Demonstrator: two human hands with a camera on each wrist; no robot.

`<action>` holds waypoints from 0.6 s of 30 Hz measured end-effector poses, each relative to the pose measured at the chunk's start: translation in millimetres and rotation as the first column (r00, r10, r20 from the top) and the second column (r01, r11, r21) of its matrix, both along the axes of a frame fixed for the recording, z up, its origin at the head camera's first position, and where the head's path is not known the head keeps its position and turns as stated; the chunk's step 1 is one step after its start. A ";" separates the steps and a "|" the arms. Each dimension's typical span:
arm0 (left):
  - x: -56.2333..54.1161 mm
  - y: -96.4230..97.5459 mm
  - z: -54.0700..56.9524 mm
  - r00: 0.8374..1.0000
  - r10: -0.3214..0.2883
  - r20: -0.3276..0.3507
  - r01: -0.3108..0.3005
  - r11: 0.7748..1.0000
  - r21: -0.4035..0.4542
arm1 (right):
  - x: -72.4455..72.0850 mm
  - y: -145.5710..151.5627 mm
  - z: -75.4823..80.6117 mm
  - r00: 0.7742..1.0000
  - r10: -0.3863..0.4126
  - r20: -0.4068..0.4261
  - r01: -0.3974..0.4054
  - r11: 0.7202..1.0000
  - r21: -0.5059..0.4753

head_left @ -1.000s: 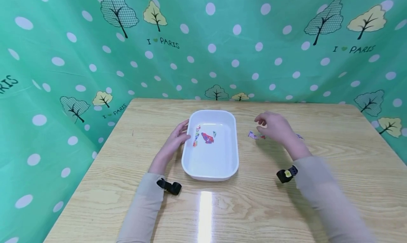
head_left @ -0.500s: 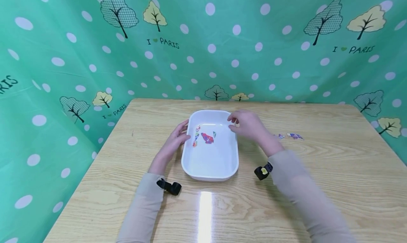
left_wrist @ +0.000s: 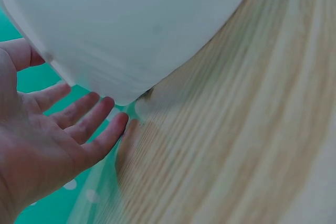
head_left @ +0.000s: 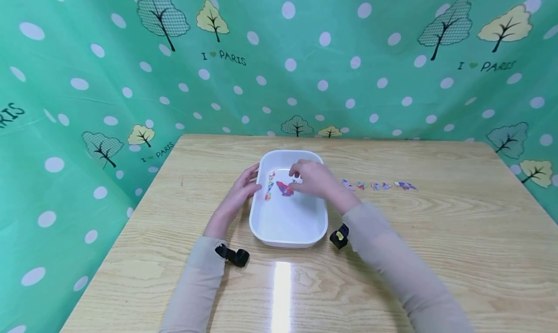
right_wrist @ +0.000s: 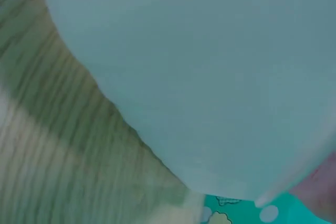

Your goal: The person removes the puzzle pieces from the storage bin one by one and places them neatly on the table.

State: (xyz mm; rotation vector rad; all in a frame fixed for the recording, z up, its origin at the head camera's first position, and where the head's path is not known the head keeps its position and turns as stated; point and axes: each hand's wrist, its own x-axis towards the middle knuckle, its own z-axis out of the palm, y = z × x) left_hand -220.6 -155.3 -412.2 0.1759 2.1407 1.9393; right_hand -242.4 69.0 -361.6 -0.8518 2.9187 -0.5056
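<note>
A white tray (head_left: pixel 320 226) sits mid-table and holds several colourful paper scraps (head_left: pixel 284 189). My left hand (head_left: pixel 244 183) rests against its left wall with the fingers straight. In the left wrist view those fingers (left_wrist: pixel 86 124) lie beside the tray's white wall (left_wrist: pixel 131 35). My right hand (head_left: pixel 310 179) hovers over the tray's far half, its fingers curled and the tips together. Anything between the tips is too small to see. The right wrist view is mostly the tray's outer wall (right_wrist: pixel 210 77).
A row of small colourful scraps (head_left: pixel 378 185) lies on the wooden table (head_left: pixel 436 236) to the right of the tray. A green curtain with dots and trees (head_left: pixel 348 56) closes off the back and both sides. Black wrist cameras (head_left: pixel 235 256) sit on both sleeves.
My right hand has moved left from the row of scraps on the table to above the tray, uncovering the scraps. The left hand and the tray have stayed put.
</note>
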 end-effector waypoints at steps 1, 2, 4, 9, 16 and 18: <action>0.1 0.1 0.0 1.000 -0.002 0.000 0.002 1.000 0.005 | -0.3 -1.8 -1.6 1.000 -0.001 0.015 0.001 1.000 0.004; 0.2 0.3 0.0 1.000 -0.001 0.002 0.001 1.000 0.005 | -0.9 -3.3 -3.4 1.000 -0.002 0.027 0.002 1.000 0.017; 0.6 0.8 1.0 1.000 -0.003 0.006 0.003 1.000 0.008 | -2.2 -5.6 -6.5 0.999 -0.006 0.044 0.005 0.999 0.042; 4.8 2.8 9.1 1.000 -0.008 0.004 0.008 1.000 -0.005 | -5.5 -9.5 -13.5 0.997 -0.006 0.075 -0.003 0.993 0.115; 0.6 1.4 -1.1 1.000 0.008 -0.016 -0.008 1.000 -0.014 | -7.1 -13.7 -16.2 0.995 -0.002 0.100 -0.017 0.983 0.185; 0.6 1.5 -0.8 1.000 0.013 -0.014 -0.014 1.000 -0.009 | -7.7 -15.1 -16.9 0.995 0.006 0.097 -0.026 0.980 0.200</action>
